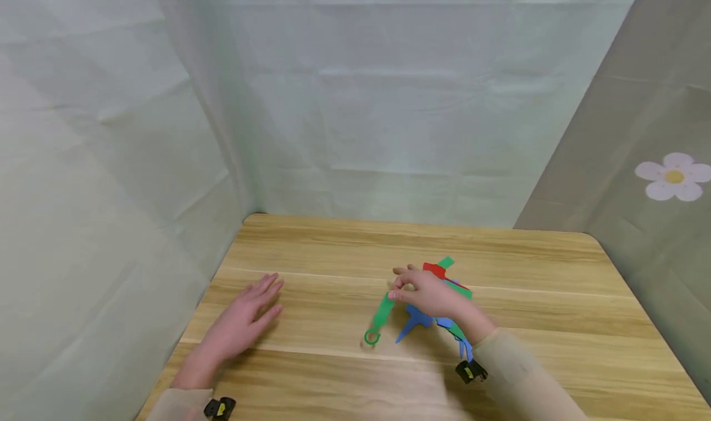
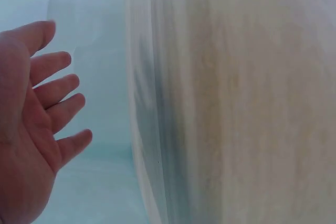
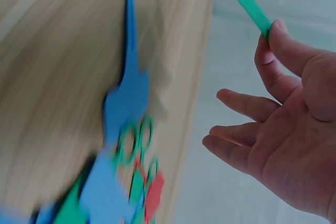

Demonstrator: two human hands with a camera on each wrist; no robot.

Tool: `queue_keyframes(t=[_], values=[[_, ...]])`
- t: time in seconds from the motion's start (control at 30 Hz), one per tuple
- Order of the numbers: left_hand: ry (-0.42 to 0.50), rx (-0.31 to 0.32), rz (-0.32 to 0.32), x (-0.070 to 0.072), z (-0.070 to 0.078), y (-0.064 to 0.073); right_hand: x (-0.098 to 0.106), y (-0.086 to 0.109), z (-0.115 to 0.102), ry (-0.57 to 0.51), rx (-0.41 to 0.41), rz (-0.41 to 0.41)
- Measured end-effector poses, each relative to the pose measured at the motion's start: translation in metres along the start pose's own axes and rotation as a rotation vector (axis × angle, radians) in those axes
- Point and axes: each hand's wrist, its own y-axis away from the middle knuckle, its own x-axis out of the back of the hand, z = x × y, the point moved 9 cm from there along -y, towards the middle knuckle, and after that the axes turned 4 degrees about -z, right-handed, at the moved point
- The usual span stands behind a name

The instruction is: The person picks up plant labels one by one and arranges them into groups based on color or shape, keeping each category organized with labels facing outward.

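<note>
Pinching a flat green ring-ended strip (image 1: 382, 313) in the right hand (image 1: 428, 292), above the wood-grain table (image 1: 322, 322), beside jumbled flat blue, green and red pieces (image 1: 418, 316), with the left hand (image 1: 243, 320) loosely spread near the table's left edge

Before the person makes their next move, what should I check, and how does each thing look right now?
1. Right hand has a grip on the green strip: ok, it is pinched between thumb and finger.
2. Left hand is free: ok, it holds nothing.
3. Green strip is apart from the coloured pieces: ok, a gap shows in the right wrist view.
4. Coloured pieces lie singly: not ok, red, green and blue ones overlap.
5. Head view of the pieces is unblocked: not ok, the right hand and forearm cover some.
6. Strip's ringed end is off the table: cannot tell.
</note>
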Motion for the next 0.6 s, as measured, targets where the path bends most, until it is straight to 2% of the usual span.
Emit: queue_keyframes(t=[0.27,0.6], values=[[-0.001,0.002,0.078,0.006,0.004,-0.002,-0.028,-0.053,-0.025,0.113,0.050,-0.025],[0.006,0.013,0.132,0.012,0.004,0.000,-0.055,-0.107,-0.045,0.083,0.036,-0.036]])
